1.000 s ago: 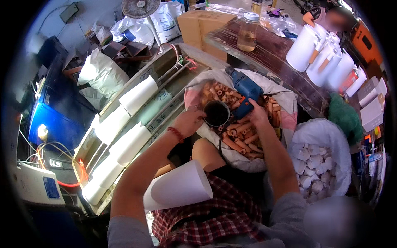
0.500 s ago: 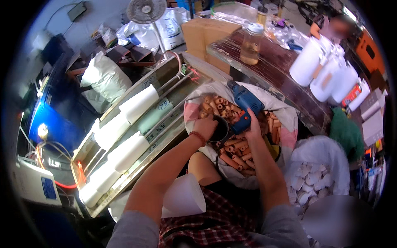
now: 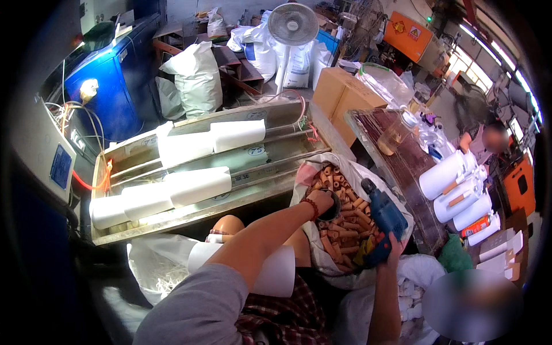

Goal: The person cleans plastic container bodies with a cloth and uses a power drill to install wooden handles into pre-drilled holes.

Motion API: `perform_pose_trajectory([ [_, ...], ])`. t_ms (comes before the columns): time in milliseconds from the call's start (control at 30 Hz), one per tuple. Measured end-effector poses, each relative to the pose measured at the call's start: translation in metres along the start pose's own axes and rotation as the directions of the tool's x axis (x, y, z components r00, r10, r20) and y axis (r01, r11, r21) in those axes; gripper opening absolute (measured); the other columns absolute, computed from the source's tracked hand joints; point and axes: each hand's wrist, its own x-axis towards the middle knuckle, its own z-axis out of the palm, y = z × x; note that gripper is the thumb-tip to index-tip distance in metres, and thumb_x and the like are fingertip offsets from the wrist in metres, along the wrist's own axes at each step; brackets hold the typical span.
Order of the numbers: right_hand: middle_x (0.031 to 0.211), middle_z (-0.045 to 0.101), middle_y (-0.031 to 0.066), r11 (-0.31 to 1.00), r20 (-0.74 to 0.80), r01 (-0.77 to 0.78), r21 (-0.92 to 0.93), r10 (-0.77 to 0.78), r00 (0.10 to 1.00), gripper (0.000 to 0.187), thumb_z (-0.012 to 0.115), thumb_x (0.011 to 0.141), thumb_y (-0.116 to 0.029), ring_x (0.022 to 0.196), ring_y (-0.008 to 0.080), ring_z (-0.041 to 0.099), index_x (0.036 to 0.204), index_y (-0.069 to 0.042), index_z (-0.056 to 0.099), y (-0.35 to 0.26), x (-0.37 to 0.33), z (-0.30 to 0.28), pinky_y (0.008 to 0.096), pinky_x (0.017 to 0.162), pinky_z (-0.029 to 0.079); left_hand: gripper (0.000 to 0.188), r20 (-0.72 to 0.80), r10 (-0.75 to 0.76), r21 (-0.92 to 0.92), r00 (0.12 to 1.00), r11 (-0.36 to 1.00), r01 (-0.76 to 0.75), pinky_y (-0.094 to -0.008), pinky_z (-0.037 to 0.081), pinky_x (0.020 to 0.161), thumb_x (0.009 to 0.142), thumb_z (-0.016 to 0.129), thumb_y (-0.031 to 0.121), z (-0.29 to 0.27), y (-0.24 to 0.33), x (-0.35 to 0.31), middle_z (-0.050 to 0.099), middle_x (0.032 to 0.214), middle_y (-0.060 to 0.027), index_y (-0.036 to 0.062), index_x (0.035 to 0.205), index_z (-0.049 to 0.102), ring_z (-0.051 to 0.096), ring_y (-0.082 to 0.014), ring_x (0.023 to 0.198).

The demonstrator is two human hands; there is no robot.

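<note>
My right hand [image 3: 392, 250] is wrapped round the handle of a blue power drill [image 3: 388, 214], held over the right side of an open sack [image 3: 317, 261]. Short orange-brown tubes [image 3: 348, 221] fill the sack. At the sack's left side, my left hand [image 3: 319, 201], with a red bead bracelet at the wrist, is closed on the rim of a dark round cup-like piece [image 3: 332, 214]; its inside is hard to make out. A large white cylinder [image 3: 278, 273] lies across my lap, partly hidden by my left forearm.
To the left stands a long trough [image 3: 129, 229] with white cylinders [image 3: 195, 187] lying in it. A dark table [image 3: 368, 123] at the right carries a jar [image 3: 397, 135] and white canisters [image 3: 443, 175]. A sack of white pieces [image 3: 422, 267] sits near my right arm. Another person [image 3: 480, 144] is beyond the table.
The view has swung, so the trough and sack appear shifted right. The drill has moved right, away from the dark round piece. Both hands keep their holds.
</note>
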Motion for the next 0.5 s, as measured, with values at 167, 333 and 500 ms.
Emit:
perform_pose_trajectory([
  [167,0.084,0.061,0.0085,0.983,-0.063,-0.179,0.042,0.182,0.981,0.033,0.064,0.083,-0.022,0.074,0.0209,0.063,0.106,-0.001,0.053,-0.011,-0.044,-0.012,0.0341,0.066,0.055,0.013,-0.112,-0.075,-0.268,0.991,0.963,0.043,-0.0400,0.051,0.073,0.080,0.055,0.014,-0.016,-0.013,-0.014,0.063,0.094,-0.0142,0.0064,0.083,0.065,0.062,-0.0317,0.087],
  [333,0.074,0.059,0.0065,0.941,-0.016,-0.293,-0.167,0.295,0.955,0.029,0.061,0.083,-0.025,0.061,0.0197,0.061,0.101,-0.002,0.055,-0.010,-0.067,-0.031,0.0332,0.057,0.053,0.017,-0.230,-0.133,-0.507,0.964,0.862,-0.002,-0.0410,0.049,0.073,0.081,0.055,0.018,-0.046,-0.055,-0.088,0.064,0.088,-0.0138,0.0083,0.089,0.066,0.062,-0.0329,0.083],
  [500,0.089,0.066,0.0147,0.863,0.165,-0.431,-0.264,0.481,0.861,0.036,0.059,0.083,-0.026,0.071,0.0251,0.066,0.104,0.003,0.058,0.031,-0.098,0.003,0.0333,0.060,0.054,0.017,0.125,-0.498,-0.838,0.858,0.410,0.360,-0.0282,0.050,0.061,0.085,0.061,0.010,-0.070,-0.104,-0.209,0.066,0.079,-0.0091,0.0043,0.100,0.066,0.061,-0.0160,0.067],
])
